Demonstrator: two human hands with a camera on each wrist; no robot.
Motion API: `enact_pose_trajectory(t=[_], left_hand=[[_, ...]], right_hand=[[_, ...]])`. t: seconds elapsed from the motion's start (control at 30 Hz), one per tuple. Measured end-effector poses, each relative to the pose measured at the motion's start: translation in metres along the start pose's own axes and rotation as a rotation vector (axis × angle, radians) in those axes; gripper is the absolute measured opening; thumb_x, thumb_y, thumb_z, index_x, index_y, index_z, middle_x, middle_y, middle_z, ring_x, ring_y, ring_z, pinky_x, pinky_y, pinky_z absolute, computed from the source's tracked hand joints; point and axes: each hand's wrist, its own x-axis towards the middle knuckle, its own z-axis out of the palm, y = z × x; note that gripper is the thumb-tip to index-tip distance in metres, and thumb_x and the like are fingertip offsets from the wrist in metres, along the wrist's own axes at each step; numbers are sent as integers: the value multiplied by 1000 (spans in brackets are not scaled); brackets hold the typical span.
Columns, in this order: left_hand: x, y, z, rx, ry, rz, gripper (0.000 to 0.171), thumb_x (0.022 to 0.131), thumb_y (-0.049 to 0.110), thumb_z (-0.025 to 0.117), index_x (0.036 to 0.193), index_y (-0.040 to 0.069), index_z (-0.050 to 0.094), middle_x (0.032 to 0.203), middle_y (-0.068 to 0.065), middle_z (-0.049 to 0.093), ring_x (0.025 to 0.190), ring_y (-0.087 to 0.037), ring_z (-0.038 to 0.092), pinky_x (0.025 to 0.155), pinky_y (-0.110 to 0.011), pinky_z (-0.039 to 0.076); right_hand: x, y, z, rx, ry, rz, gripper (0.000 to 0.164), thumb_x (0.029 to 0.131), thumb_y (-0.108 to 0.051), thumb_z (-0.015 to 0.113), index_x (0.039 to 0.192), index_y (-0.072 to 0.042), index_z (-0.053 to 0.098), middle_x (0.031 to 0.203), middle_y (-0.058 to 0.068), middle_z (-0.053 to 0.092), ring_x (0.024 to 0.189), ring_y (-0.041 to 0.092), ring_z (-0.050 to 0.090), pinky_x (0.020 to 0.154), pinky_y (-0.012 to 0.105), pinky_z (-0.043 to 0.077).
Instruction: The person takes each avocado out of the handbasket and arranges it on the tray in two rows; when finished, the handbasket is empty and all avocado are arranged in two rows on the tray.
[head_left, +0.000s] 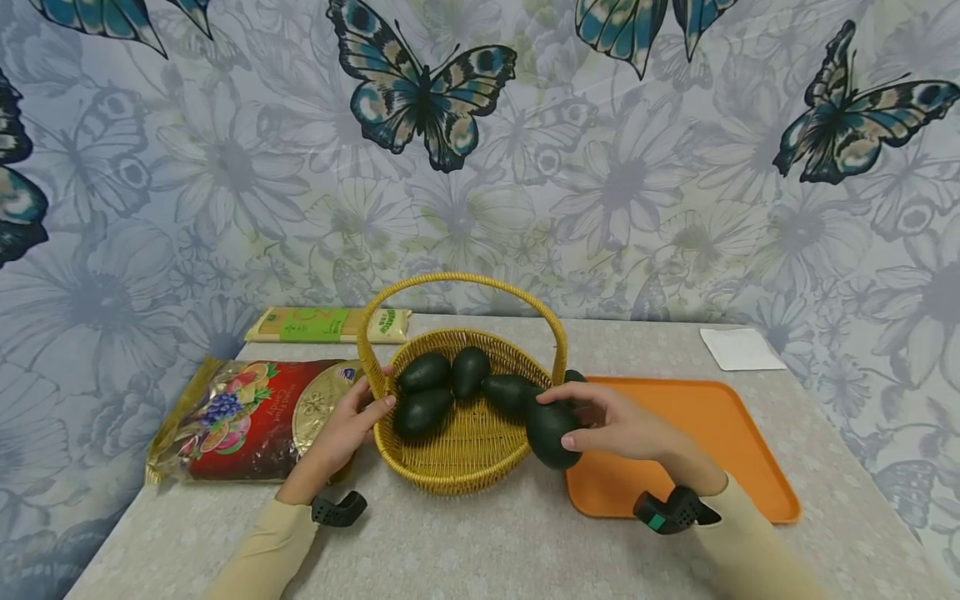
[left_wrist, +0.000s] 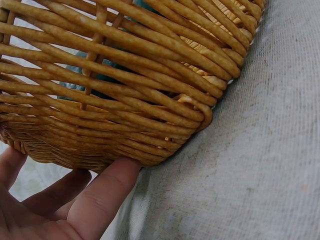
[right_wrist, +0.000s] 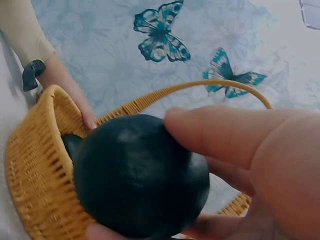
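Note:
A yellow wicker basket [head_left: 457,479] with a tall arched handle stands on the table. Several dark green avocados [head_left: 423,414] lie inside it, mostly along the left and back. My left hand [head_left: 350,427] grips the basket's left side near the foot of the handle; its fingertips [left_wrist: 107,192] touch the outer weave in the left wrist view. Over the basket's right rim, my right hand [head_left: 618,423] holds another avocado [right_wrist: 142,175] between thumb and fingers. One more dark green avocado [head_left: 574,377] shows partly behind the right hand; whether it rests on the tray cannot be told.
An orange tray [head_left: 697,417] lies right of the basket, under my right forearm. A red and gold bag of candy [head_left: 262,421] lies to the left. Behind are a green-labelled pack [head_left: 327,325] and, at far right, a white square sheet [head_left: 741,349]. A butterfly-patterned backdrop [head_left: 480,225] borders the table.

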Motion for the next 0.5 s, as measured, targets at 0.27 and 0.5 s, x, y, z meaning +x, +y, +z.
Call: enact_pose_trajectory(t=[0.27,0.5], left_hand=[[1,0,0,-5,4,-2,59,106,32,55,160,19,32,156,-25,41,130,-41,53,81,-39,62],[1,-2,0,-4,4,-2,60,106,32,56,160,20,33,157,-24,41,132,-42,51,83,-41,62]], right_hand=[[-28,6,-22,27,-6,11,47,99,0,60,143,8,46,147,44,35,103,15,70,81,35,61],[-45,15,-40,-20,74,62,46,99,-2,61,143,3,50,153,24,42,112,11,67,85,34,61]])
